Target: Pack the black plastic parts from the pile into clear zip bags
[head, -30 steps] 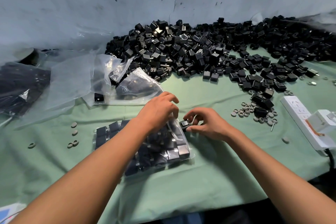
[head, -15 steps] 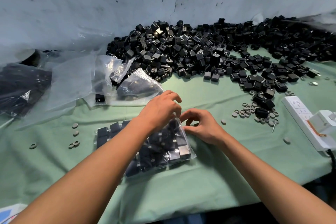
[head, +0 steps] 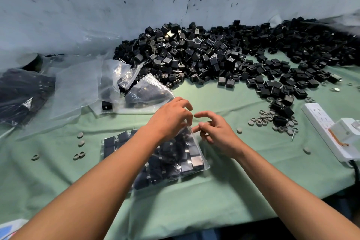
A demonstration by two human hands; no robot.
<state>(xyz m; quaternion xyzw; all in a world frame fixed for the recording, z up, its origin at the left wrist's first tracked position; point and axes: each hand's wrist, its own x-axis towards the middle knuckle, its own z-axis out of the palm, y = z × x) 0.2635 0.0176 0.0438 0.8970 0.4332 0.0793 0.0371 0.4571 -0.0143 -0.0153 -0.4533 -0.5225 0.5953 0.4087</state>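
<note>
Right hand [head: 218, 134] held a black part at the zip bag [head: 175, 160] mouth a second ago; now it's empty, fingers loosely spread, just beside the mouth. Part looks dropped in, so one more packed. Left hand [head: 171, 121] grips the bag's top edge, fingers curled over it, holding the mouth up. Bag lies on the green counter [head: 243, 187] near the front edge, mostly full. Long axis runs from front-left to the mouth at far-right; mouth points toward the pile [head: 224, 58]. Plenty of pile left by the wall. Likely next: grab another part or seal.
</note>
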